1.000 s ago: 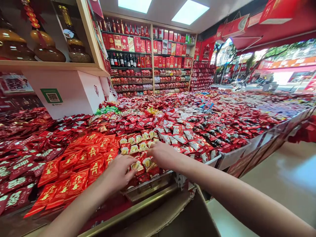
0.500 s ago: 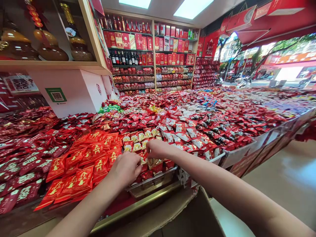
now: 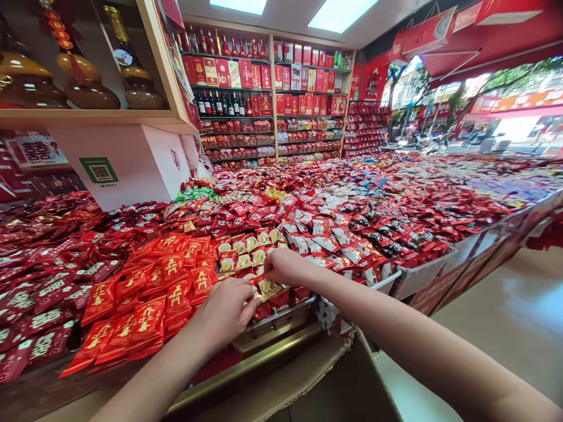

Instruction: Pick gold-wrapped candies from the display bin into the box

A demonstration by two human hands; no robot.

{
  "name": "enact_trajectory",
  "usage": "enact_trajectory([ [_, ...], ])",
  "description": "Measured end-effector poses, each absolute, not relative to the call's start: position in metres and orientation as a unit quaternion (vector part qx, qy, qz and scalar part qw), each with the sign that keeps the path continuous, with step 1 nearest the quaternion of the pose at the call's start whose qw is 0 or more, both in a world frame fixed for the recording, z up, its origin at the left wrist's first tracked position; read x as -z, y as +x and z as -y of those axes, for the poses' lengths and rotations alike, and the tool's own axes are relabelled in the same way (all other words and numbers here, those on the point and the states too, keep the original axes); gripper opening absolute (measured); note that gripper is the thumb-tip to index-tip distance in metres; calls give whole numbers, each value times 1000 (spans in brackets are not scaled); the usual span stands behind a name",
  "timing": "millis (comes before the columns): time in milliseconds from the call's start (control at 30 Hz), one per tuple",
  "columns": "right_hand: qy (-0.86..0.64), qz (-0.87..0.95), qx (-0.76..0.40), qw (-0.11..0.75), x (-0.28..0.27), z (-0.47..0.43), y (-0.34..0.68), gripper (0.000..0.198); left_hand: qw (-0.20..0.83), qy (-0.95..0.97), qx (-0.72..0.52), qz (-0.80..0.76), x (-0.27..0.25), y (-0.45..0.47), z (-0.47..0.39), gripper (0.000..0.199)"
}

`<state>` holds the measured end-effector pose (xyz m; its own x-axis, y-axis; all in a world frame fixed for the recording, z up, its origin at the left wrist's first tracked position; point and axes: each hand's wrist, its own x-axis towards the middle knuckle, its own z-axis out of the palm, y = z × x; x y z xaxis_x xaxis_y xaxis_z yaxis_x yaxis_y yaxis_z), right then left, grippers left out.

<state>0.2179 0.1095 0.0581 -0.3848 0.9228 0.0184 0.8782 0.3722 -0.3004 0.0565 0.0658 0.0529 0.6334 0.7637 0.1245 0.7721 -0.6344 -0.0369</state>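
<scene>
At the near edge of the display counter, both hands work one tray of red-and-gold packets (image 3: 246,258). To the left lie bright orange-red packets (image 3: 149,293), untouched. The left hand (image 3: 226,308) rests at the near left corner of the metal tray (image 3: 281,319), fingers curled and pressed onto the packets beneath; whether it pinches one cannot be told. Compared with one second ago, this hand sits slightly nearer and more closed, which suggests packets are being gathered or squared up. The right hand (image 3: 285,266) lies just far-right of it, fingers bent down onto a gold-faced packet (image 3: 266,286) between the two hands. White-and-red packets (image 3: 325,246) fill the next tray rightward.
</scene>
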Motion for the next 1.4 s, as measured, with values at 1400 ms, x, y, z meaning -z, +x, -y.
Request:
enact_trajectory([
  [1400, -433, 898, -56, 43, -62, -103, 228, 17, 69, -906, -30, 416, -42, 29, -49, 58],
])
